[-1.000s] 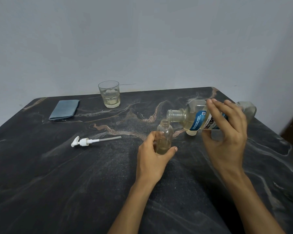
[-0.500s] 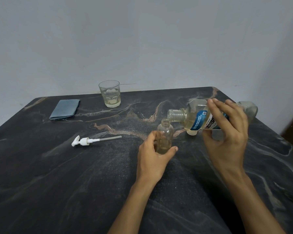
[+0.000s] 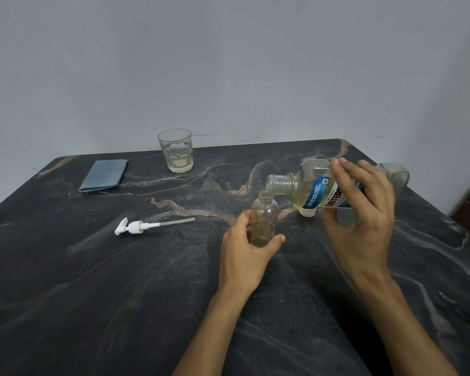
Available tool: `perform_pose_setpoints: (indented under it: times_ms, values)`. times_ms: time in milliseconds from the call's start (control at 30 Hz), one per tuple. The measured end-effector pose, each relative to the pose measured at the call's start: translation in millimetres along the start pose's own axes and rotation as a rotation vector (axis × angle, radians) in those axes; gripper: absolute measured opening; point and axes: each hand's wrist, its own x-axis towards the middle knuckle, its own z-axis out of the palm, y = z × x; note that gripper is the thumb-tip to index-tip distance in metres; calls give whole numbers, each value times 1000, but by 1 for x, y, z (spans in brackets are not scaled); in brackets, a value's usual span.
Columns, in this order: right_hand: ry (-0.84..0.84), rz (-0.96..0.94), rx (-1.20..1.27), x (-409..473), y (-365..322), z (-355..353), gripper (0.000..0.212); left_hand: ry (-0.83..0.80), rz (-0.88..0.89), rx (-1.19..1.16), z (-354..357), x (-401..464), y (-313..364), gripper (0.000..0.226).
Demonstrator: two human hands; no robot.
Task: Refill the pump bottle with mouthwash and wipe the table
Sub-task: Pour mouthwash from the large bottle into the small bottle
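A small clear pump bottle (image 3: 266, 217) stands upright on the dark marble table (image 3: 92, 280), its neck uncapped and a little pale liquid at its bottom. My left hand (image 3: 246, 253) grips its lower half. My right hand (image 3: 361, 221) holds the large mouthwash bottle (image 3: 310, 189) tipped on its side, its open mouth just above the small bottle's neck. Pale yellow liquid lies along the big bottle's lower side. The white pump head (image 3: 136, 227) with its tube lies on the table to the left.
A folded blue-grey cloth (image 3: 103, 175) lies at the back left. A drinking glass (image 3: 176, 150) with a little pale liquid stands near the back edge by the grey wall. The table's right edge runs close behind my right hand.
The mouthwash bottle has tipped slightly further, its mouth closer over the small bottle's neck. My left hand and the small bottle have stayed in place.
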Motion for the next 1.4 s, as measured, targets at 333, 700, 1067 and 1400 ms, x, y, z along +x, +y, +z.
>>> perform_pose_setpoints:
  times_ms: [333, 700, 1067, 1400]
  values:
    - [1, -17, 3, 0, 0, 1, 90, -2, -4, 5, 0, 1, 0, 39]
    - [5, -6, 7, -1, 1, 0, 88, -3, -10, -3, 0, 0, 1, 38]
    - [3, -3, 2, 0, 0, 0, 87, -3, -14, -2, 0, 1, 1, 39]
    - [1, -2, 9, 0, -1, 0, 86, 1, -6, -10, 0, 0, 2, 38]
